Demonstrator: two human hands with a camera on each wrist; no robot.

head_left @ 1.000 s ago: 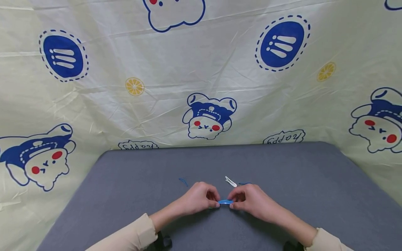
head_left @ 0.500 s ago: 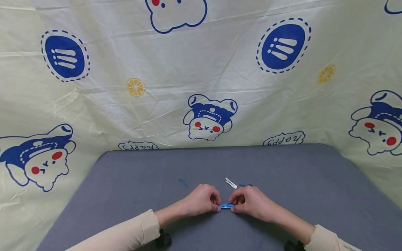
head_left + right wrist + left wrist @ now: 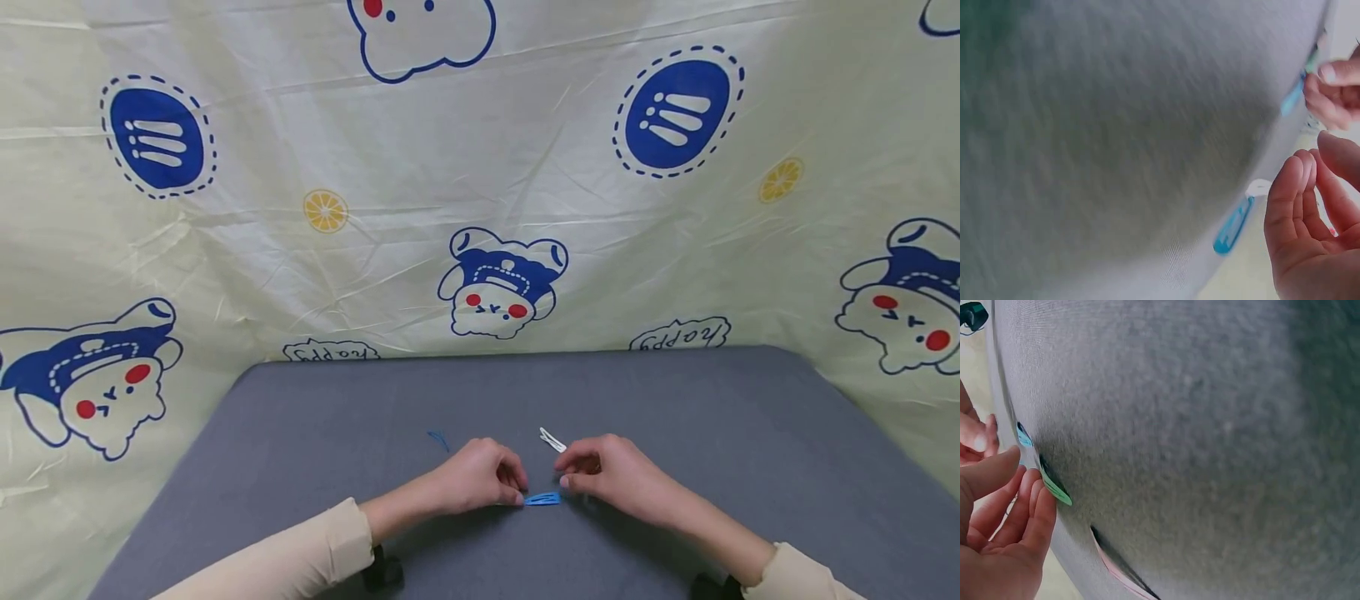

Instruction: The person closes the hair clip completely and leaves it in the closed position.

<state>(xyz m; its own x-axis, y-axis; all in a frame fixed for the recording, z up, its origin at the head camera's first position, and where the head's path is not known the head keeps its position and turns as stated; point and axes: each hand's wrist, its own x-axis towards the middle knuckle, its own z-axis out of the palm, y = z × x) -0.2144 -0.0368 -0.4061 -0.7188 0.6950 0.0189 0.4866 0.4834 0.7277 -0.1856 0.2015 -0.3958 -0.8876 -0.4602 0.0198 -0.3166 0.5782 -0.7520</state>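
Note:
A light blue snap hair clip point(image 3: 542, 499) lies on the grey table between the hands. My left hand point(image 3: 480, 477) is at its left end, thumb tip right at the clip and thumb and index slightly apart. In the left wrist view, a green hair clip point(image 3: 1055, 486) shows just behind the fingers of this hand, and a pink clip point(image 3: 1119, 572) lies closer to the camera. My right hand point(image 3: 618, 475) hovers up and right of the blue clip, its thumb and fingertips near each other with nothing between them.
A white hair clip point(image 3: 552, 440) lies beyond the right hand. Farther left is a thin blue clip point(image 3: 438, 439). Another blue clip point(image 3: 1234, 226) shows in the right wrist view, hidden by the right hand from the head. A patterned curtain point(image 3: 390, 275) hangs behind the table.
The right hand has let go of the light blue clip and moved up and right. The clip has come down flat on the table. The left hand has hardly moved.

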